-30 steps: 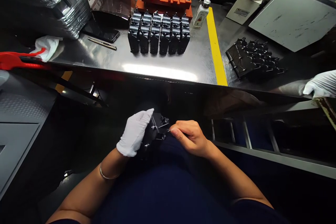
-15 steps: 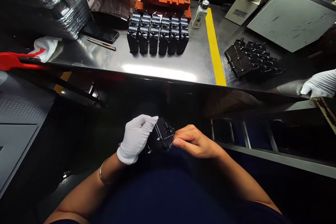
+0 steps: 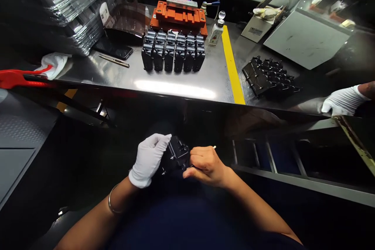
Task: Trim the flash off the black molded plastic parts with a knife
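Note:
My left hand, in a white glove, is closed on the edge of a black moulded plastic part in front of my body. Small bright metal pins show along the part's lower left side. My bare right hand is curled close to the part's right edge. A thin tool runs through its fist: only a pale end shows above the knuckles and a bit near the thumb, so its kind is unclear.
On the metal bench stand a row of black plastic parts, an orange fixture and a white pump bottle. More black parts lie right of the yellow tape. A co-worker's gloved hand rests at far right.
My right hand has turned into a tighter fist, and the pale tool end now shows above it. My left hand still holds the black part. The view has shifted slightly.

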A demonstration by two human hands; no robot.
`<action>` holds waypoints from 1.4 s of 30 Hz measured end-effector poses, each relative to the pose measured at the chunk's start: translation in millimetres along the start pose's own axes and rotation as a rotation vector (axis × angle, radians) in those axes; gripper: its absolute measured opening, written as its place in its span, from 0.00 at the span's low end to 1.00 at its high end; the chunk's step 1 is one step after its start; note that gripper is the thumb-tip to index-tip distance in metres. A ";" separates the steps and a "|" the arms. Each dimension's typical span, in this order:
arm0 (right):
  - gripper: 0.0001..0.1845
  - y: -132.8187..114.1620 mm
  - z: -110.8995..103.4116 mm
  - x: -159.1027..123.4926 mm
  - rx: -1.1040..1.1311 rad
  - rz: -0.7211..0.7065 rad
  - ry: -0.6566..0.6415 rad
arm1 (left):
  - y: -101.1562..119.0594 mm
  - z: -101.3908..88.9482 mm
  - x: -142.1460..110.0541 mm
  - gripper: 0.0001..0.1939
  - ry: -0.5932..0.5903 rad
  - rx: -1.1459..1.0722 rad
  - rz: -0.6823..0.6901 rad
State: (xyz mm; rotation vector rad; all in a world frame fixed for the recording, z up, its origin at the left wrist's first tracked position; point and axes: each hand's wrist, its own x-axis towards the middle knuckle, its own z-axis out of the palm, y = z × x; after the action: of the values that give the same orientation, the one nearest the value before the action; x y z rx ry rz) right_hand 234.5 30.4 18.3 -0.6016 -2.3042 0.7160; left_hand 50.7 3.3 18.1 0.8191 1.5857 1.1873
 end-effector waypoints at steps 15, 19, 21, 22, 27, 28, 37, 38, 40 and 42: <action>0.26 98.6 -96.7 72.0 -0.273 0.847 0.472 | 3.2 16.6 35.4 0.23 -0.102 -0.434 -0.191; 0.26 172.9 -152.4 144.6 -0.608 1.055 0.359 | -9.4 12.7 37.6 0.24 -0.133 -0.346 -0.230; 0.26 199.3 -158.3 172.8 -0.656 1.091 0.306 | -12.2 11.0 37.8 0.24 -0.133 -0.308 -0.221; 0.26 208.8 -156.8 183.7 -0.659 1.091 0.297 | -13.0 9.9 38.0 0.24 -0.131 -0.290 -0.225; 0.25 224.4 -140.3 200.9 -0.589 0.976 0.252 | -16.3 1.4 44.0 0.28 -0.100 -0.231 -0.285; 0.24 222.0 -142.0 195.4 -0.572 0.948 0.235 | -18.0 -1.0 46.2 0.28 -0.095 -0.221 -0.294; 0.23 184.3 -228.7 46.7 -1.038 1.297 0.358 | -34.2 -10.1 59.3 0.26 -0.099 -0.159 -0.304; 0.24 184.5 -232.9 33.1 -1.018 1.324 0.326 | -32.2 -5.9 58.4 0.25 -0.120 -0.162 -0.303; 0.25 185.6 -233.4 13.2 -0.905 1.316 0.350 | -26.4 5.4 55.4 0.23 -0.184 -0.173 -0.290; 0.24 184.8 -224.3 1.4 -0.733 1.252 0.492 | -19.3 18.1 51.5 0.21 -0.256 -0.193 -0.271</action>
State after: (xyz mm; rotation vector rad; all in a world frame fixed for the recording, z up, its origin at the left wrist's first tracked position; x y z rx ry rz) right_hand 430.0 243.4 47.8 -2.3230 -1.4597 0.1022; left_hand 52.2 49.6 -16.8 0.5841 1.3029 0.9798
